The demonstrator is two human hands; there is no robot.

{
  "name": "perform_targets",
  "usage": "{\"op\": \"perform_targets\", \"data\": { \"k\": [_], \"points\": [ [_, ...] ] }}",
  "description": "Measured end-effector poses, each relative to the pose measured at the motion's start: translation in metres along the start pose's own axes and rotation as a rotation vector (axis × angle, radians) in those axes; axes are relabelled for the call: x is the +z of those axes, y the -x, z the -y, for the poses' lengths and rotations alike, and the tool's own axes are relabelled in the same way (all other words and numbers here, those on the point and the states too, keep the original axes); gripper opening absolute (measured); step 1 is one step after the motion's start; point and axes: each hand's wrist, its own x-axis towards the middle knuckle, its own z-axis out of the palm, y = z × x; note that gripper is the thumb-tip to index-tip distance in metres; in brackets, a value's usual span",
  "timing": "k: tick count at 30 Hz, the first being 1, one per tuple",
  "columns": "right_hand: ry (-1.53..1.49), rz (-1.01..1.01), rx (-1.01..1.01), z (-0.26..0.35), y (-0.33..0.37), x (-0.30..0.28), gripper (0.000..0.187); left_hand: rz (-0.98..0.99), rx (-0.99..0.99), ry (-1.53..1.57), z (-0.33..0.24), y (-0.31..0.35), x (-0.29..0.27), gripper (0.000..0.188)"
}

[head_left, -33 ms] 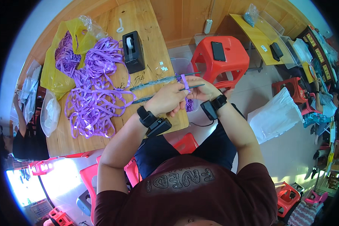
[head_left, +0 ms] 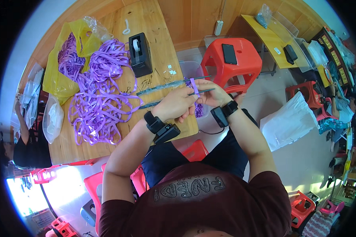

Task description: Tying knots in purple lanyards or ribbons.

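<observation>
Two thin dark rods (head_left: 206,91) stick out past the table's right edge, one beyond the other. Clear tape (head_left: 162,86) lies along the far one on the tabletop. A purple ribbon (head_left: 194,85) passes around the rods near their tips. My left hand (head_left: 175,104) is closed at the near rod, its fingertips against the ribbon. From the other side my right hand (head_left: 210,94) is closed on the ribbon too, with its fingers around the rod ends. The ribbon's lower end is hidden between the fingers. A long tangled heap of purple ribbon (head_left: 97,114) spreads over the table to the left.
A black tape dispenser (head_left: 140,55) stands beyond my hands on the wooden table (head_left: 154,19). A yellow plastic bag (head_left: 53,81) sits behind the heap. Below the rods is a clear bin (head_left: 190,68) with purple pieces. A red stool (head_left: 247,55) bears a phone (head_left: 229,53).
</observation>
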Motion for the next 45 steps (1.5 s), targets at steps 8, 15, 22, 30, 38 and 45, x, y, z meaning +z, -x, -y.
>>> {"op": "perform_targets", "data": {
  "k": [8,15,22,30,38,45],
  "points": [
    [-0.339,0.307,-0.036,-0.001,-0.011,0.004,0.056,0.011,0.012,0.000,0.002,-0.004,0.000,0.029],
    [0.467,-0.268,-0.143,0.028,0.040,0.025,0.047,0.016,-0.013,-0.021,-0.001,-0.002,0.000,0.029],
    [1.324,-0.671,-0.512,0.018,0.042,0.081,0.032,-0.051,0.019,-0.050,0.002,-0.002,0.002,0.027],
    [1.264,-0.716,-0.446,0.023,0.036,0.080,0.031,-0.015,0.008,-0.052,0.000,0.000,0.003,0.029],
    [0.425,-0.375,-0.060,0.032,0.033,0.041,0.025,-0.014,0.021,-0.029,-0.002,0.003,0.004,0.028],
    [0.078,-0.257,0.025,0.030,0.025,0.021,0.028,-0.008,0.018,-0.029,0.001,-0.001,0.003,0.026]
  ]
}}
